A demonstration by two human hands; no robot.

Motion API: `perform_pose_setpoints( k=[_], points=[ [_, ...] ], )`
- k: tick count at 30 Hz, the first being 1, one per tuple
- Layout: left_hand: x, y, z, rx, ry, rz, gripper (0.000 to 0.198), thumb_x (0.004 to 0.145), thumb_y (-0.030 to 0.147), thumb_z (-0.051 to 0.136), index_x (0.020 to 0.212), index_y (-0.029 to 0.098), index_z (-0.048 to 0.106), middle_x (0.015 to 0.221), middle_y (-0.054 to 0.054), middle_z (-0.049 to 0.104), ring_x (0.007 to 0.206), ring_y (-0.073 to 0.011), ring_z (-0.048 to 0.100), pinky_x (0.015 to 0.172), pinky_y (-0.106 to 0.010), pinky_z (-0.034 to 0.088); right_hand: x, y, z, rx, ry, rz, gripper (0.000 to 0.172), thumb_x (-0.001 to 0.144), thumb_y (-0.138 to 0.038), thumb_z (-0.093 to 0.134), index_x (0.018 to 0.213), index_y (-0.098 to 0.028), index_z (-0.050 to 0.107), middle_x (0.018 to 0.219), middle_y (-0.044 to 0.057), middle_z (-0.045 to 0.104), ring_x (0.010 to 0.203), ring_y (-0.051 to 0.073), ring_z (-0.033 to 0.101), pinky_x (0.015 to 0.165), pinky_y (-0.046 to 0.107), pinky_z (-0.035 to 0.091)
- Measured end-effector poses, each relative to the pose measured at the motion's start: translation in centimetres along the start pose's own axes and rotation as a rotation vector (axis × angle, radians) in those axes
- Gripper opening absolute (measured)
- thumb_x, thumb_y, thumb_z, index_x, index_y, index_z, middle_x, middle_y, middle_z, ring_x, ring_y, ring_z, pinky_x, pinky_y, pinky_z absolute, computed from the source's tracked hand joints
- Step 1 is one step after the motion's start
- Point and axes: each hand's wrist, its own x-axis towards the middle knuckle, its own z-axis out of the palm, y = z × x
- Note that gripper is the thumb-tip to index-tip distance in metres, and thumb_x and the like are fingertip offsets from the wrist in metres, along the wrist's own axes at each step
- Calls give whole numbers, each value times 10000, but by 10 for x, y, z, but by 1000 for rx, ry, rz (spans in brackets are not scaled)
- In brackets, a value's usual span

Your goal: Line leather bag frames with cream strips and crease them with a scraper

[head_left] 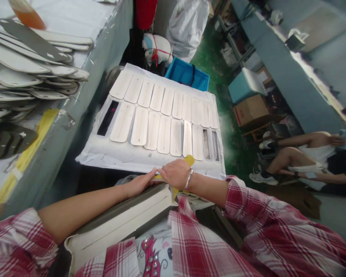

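My left hand point(140, 183) lies with its fingers stretched flat along the far edge of a long off-white and dark grey piece point(123, 221) on my lap. Its fingertips meet my right hand point(175, 174), which is curled over a yellow thing point(189, 159). The rounded end of that thing sticks out past the knuckles, and more yellow shows beneath the palm. The rest of it is covered, so its kind is unclear. In front of both hands stands a white-covered board point(118, 156) bearing two rows of white rounded strips point(154, 130).
Stacked white and grey flat pieces point(20, 65) fill the left table point(103, 23). A blue crate point(200, 77) and a silver-wrapped bundle point(187, 27) stand beyond the board. Cardboard box point(252, 109) and seated person point(314, 157) holding a phone are on the right.
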Motion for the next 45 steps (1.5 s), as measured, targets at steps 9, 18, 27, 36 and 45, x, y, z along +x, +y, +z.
perform_pose_setpoints(
  k=[9,18,27,36,45],
  points=[
    [-8,4,-2,482,155,210,454,853,505,343,773,183,653,794,-7,669,806,-199,591,843,-271,414,1,2,-10,11,-78,-94,525,948,-380,164,828,-158,624,822,54,671,746,175,604,571,281,290],
    [-17,13,-1,396,-7,233,349,833,448,458,955,204,675,960,16,686,942,-196,598,917,-232,385,9,4,-13,25,-161,-198,541,938,-403,172,828,-166,647,832,68,679,753,195,610,602,290,337],
    [-20,17,8,409,-18,196,376,838,439,465,1098,217,621,1111,5,639,1065,-208,552,1006,-262,308,7,6,-5,45,-126,-253,564,938,-414,162,802,-165,650,800,66,677,736,199,615,571,284,317],
    [-20,22,18,480,7,191,396,875,432,381,1104,214,620,1136,16,624,1082,-210,533,1004,-245,305,-5,5,6,126,-90,-173,575,942,-411,147,835,-167,656,842,79,678,763,203,606,634,298,336],
    [-17,20,15,476,-57,141,433,880,446,363,1148,190,586,1191,-4,588,1123,-209,497,1034,-257,259,-12,0,19,191,-24,-96,576,936,-420,144,836,-161,648,812,93,671,747,201,604,620,299,326]
  ],
)
